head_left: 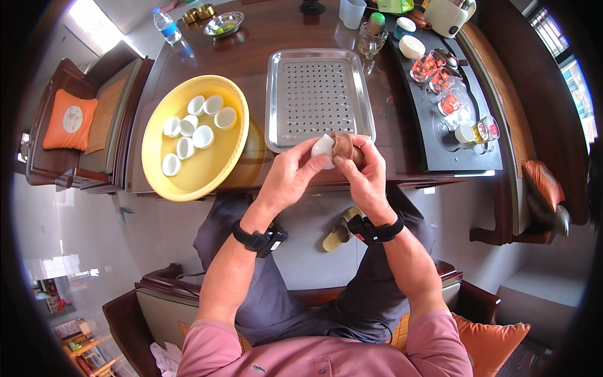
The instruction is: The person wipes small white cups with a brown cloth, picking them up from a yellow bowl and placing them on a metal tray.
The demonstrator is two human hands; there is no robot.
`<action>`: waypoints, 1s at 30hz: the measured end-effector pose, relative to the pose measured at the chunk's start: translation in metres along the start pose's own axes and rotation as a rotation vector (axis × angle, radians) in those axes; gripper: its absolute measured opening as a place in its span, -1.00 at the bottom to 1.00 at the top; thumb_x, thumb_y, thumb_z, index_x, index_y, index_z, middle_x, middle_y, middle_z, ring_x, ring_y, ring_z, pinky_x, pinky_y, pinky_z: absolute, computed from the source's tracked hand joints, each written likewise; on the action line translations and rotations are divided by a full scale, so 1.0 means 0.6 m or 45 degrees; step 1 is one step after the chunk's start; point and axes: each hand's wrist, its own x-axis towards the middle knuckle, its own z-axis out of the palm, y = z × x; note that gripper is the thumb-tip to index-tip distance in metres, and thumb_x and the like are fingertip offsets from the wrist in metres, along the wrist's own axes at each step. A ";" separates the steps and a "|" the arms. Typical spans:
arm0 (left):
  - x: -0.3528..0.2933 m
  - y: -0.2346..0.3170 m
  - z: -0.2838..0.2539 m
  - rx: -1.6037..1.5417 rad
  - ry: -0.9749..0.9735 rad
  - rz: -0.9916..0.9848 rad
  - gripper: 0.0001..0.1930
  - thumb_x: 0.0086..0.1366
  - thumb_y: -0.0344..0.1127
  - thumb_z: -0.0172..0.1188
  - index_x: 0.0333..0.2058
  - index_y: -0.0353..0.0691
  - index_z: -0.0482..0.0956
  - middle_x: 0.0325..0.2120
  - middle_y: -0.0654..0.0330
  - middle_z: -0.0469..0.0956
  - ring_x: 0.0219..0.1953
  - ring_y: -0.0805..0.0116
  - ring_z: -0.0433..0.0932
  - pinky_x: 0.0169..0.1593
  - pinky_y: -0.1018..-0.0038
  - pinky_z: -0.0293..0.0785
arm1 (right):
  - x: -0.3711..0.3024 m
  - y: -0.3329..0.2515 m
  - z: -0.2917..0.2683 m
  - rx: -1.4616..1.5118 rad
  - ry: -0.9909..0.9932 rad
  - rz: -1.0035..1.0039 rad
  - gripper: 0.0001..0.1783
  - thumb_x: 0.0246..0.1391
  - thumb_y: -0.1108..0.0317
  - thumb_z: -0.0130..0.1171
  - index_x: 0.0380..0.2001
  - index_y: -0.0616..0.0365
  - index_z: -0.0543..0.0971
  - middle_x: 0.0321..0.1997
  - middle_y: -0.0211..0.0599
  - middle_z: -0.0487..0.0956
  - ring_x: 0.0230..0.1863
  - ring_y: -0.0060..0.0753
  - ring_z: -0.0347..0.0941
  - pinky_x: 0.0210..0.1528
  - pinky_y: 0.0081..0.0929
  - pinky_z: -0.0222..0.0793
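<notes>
Near the table's front edge, my left hand (287,176) is closed on a small white cup (322,149). Close against it, my right hand (369,177) grips a brown cloth (344,147), which touches the cup's side. Both hands are above the near rim of a rectangular metal tray (272,94) with rows of small holes; nothing stands on it. To the left is a round yellow basin (210,173) holding several white cups (202,136), some tipped on their sides. The fingers partly hide both the held cup and the cloth.
A black tea tray (440,147) on the right bears glass cups with red patterns (451,102) and a white bowl (412,47). Further back are a glass mug (372,43), a water bottle (166,26) and a metal dish (224,24). The wooden table (254,38) ends just before my knees.
</notes>
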 end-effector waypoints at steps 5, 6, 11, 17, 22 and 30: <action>-0.004 0.002 0.012 0.780 0.211 0.528 -0.45 0.16 -0.43 0.41 0.14 -0.31 0.48 0.07 0.03 0.58 0.07 0.02 0.59 0.10 0.28 0.59 | 0.004 0.000 0.002 -0.011 0.003 0.066 -0.70 0.20 0.57 0.24 -0.02 0.24 0.47 -0.07 -0.40 0.58 -0.04 -0.65 0.49 0.06 -0.58 0.45; -0.001 -0.002 0.012 0.856 0.233 0.638 -0.43 0.13 -0.46 0.40 0.15 -0.31 0.46 0.10 0.00 0.55 0.07 -0.06 0.58 0.10 0.24 0.60 | 0.003 -0.004 0.005 -0.004 0.019 0.094 -0.71 0.20 0.57 0.24 -0.02 0.24 0.47 -0.07 -0.40 0.58 -0.04 -0.64 0.49 0.06 -0.58 0.45; -0.001 0.006 0.016 -0.090 0.239 0.001 -0.52 0.42 -0.05 0.25 0.07 -0.35 0.49 -0.17 0.12 0.58 -0.27 0.47 0.61 -0.17 0.52 0.57 | 0.007 -0.004 -0.006 -0.028 0.121 0.027 -0.71 0.18 0.57 0.26 -0.04 0.22 0.47 -0.11 -0.43 0.58 -0.07 -0.64 0.48 0.03 -0.59 0.43; 0.004 -0.002 -0.005 -0.426 -0.066 -0.250 -0.48 0.49 0.09 0.06 0.07 -0.30 0.52 -0.22 0.19 0.63 -0.29 0.46 0.64 -0.18 0.51 0.61 | -0.001 -0.001 0.002 -0.142 0.047 -0.040 -0.70 0.15 0.56 0.27 -0.07 0.23 0.46 -0.13 -0.42 0.57 -0.07 -0.64 0.45 0.02 -0.60 0.41; -0.001 -0.008 0.011 0.195 0.146 0.254 -0.57 0.31 -0.34 0.34 0.11 -0.31 0.50 -0.15 0.13 0.64 -0.09 0.34 0.65 -0.03 0.43 0.62 | 0.011 -0.014 0.001 0.034 0.038 0.223 -0.71 0.22 0.45 0.26 -0.05 0.19 0.43 -0.17 -0.45 0.57 -0.14 -0.68 0.47 -0.08 -0.63 0.46; 0.000 0.005 0.028 0.005 0.205 0.058 -0.45 0.12 -0.50 0.47 0.10 -0.28 0.52 -0.01 0.08 0.63 -0.04 0.28 0.66 0.05 0.40 0.59 | 0.011 -0.006 -0.009 0.231 0.027 0.232 -0.71 0.24 0.48 0.24 -0.01 0.14 0.44 -0.10 -0.40 0.61 -0.12 -0.70 0.52 -0.14 -0.66 0.50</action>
